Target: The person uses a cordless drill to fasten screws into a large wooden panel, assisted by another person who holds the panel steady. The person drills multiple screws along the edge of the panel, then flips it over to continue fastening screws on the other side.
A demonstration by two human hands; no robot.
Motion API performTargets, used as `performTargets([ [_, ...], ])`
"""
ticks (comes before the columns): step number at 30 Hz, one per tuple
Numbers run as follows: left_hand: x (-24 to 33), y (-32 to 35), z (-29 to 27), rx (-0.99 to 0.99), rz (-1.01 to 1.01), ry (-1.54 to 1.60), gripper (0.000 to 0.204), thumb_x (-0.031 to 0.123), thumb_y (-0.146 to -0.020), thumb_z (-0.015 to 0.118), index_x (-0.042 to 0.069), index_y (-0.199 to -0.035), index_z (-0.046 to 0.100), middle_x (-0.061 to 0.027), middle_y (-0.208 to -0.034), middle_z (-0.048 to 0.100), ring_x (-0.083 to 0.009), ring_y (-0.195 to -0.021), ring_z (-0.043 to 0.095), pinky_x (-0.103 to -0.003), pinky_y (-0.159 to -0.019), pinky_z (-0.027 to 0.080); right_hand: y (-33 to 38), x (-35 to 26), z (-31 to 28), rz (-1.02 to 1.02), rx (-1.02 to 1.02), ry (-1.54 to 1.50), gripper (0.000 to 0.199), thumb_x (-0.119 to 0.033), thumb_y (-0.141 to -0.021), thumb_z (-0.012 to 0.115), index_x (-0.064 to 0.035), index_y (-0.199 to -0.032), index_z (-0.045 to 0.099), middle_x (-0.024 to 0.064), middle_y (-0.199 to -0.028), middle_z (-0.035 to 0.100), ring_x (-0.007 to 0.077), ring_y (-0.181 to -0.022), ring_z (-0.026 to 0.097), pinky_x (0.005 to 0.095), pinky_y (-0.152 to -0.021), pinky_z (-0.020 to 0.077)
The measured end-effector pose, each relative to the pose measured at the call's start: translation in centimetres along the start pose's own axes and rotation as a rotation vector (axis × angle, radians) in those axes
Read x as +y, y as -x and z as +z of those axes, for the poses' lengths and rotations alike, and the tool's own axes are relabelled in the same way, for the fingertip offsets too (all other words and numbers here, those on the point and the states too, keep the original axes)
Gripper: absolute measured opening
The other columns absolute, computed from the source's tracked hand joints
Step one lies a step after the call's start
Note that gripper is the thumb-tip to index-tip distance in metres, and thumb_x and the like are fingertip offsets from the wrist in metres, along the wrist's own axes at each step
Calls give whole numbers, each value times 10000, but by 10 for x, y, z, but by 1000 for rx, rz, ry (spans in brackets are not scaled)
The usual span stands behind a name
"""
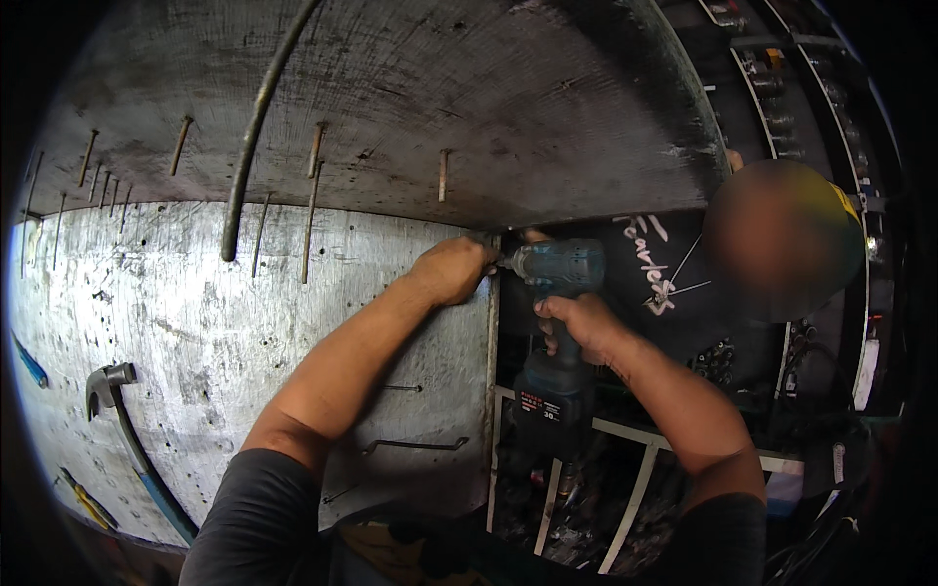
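My right hand (583,327) is wrapped around the handle of a blue-green cordless impact driver (572,264), whose black battery pack (552,405) points toward me. The tool's nose faces left, to the corner where a scuffed metal panel (244,322) meets a dark upright sheet (567,107). At that nose my left hand (454,271) is closed, its fingertips pinching something small that I cannot make out. A bit of skin, perhaps a fingertip (534,235), shows just behind the tool; whose it is I cannot tell.
On the panel lie a claw hammer (137,454), yellow-handled pliers (90,503), a blue-handled tool (29,363) and a thin double-ended wrench (415,446). Several bolts and a long rod (256,137) jut from the dark sheet. At right is another person (782,239) beside racks of small parts (777,98).
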State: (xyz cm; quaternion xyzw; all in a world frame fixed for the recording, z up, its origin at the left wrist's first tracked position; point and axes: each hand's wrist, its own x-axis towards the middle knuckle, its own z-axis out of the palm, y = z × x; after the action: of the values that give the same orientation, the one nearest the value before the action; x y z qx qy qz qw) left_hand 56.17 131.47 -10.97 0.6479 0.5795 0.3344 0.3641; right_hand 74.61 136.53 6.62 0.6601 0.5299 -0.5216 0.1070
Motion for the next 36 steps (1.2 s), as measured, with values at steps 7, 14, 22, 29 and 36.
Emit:
performTargets([
  [7, 6, 0, -6, -50, -39, -22, 352, 49, -972, 583, 146, -1262, 758, -201, -1127, 768, -381, -1087, 740, -477, -972, 589, 4, -8, 1, 32, 12, 87, 178, -190, -949, 698, -14, -982, 699, 82, -790, 655, 220, -631, 625, 400, -630, 555],
  [14, 4, 2, -2, -23, -17, -24, 341, 46, -963, 590, 138, -1241, 764, -203, -1114, 768, -374, -1082, 742, -469, -969, 590, 9, -8, 11, 62, 59, 4, 177, -172, -965, 687, -6, -904, 680, 84, -763, 638, 225, -597, 605, 398, -609, 533],
  [22, 0, 0, 2, 18, 24, -46, 350, 38, -949, 599, 137, -1241, 763, -202, -1078, 773, -373, -1043, 752, -466, -940, 605, 7, -7, 12, 71, 60, 11, 183, -176, -966, 685, 2, -924, 675, 83, -770, 638, 220, -605, 603, 396, -610, 540],
  [29, -1, 3, -7, 19, 50, 86, 414, 20, -958, 584, 104, -1339, 719, -248, -1140, 755, -394, -1088, 736, -468, -971, 589, 5, -4, 10, 86, 71, 1, 189, -198, -966, 680, -11, -989, 688, 83, -814, 646, 225, -642, 614, 403, -639, 541],
  [36, -4, -4, -37, 64, 158, 600, 468, 82, -1018, 589, 30, -1482, 601, -216, -1411, 680, -331, -1326, 640, -410, -1145, 483, 2, -2, 9, 53, 96, 1, 201, -189, -942, 693, 2, -883, 677, 96, -772, 646, 221, -599, 614, 395, -591, 530],
])
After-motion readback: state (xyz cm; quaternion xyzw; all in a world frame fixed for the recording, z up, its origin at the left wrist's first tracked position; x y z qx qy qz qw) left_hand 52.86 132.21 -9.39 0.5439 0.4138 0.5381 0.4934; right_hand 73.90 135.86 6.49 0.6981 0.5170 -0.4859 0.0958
